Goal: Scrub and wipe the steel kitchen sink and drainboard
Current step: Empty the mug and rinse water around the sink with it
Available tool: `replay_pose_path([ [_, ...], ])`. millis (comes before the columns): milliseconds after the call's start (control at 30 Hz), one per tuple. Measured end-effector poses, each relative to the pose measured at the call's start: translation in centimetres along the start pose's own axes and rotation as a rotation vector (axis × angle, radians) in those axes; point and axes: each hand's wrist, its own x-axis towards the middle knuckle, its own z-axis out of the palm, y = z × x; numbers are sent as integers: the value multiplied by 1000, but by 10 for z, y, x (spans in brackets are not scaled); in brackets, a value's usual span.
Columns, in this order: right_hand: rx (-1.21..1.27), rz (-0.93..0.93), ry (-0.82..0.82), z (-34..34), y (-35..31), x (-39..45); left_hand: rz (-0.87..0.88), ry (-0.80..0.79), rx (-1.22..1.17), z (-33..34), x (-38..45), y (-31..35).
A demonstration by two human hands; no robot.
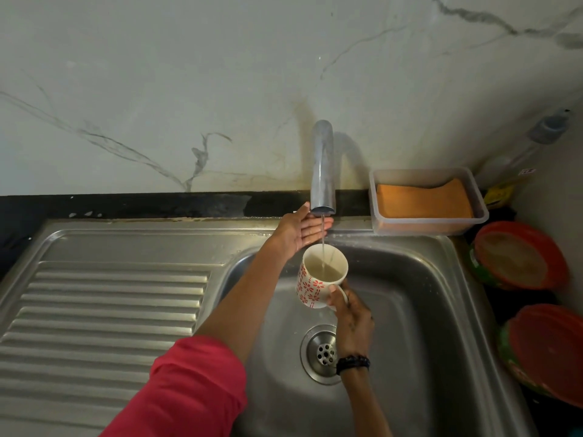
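Observation:
A steel sink basin (410, 310) with a round drain (321, 353) lies right of the ribbed drainboard (104, 310). A chrome tap (322, 171) runs a thin stream of water into a white mug with red flower marks (318, 280). My right hand (350, 313) grips the mug by its handle, tilted under the stream over the basin. My left hand (299, 231), fingers straight, reaches up to the tap's spout behind the stream. The mug holds some water.
A clear plastic tub (473, 222) with an orange sponge (422, 201) stands behind the basin at the right. Two red-lidded containers (520, 257) (549, 351) sit on the dark counter at the far right. A marble wall rises behind.

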Motion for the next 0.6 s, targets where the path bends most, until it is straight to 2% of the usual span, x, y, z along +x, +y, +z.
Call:
replay_pose_path([
  [233,14,-10,-4,-5,-4,18,-46,-15,-33,0,-4,8],
  [600,107,-16,-10,-9,4,12,-75,48,-32,8,-9,15],
])
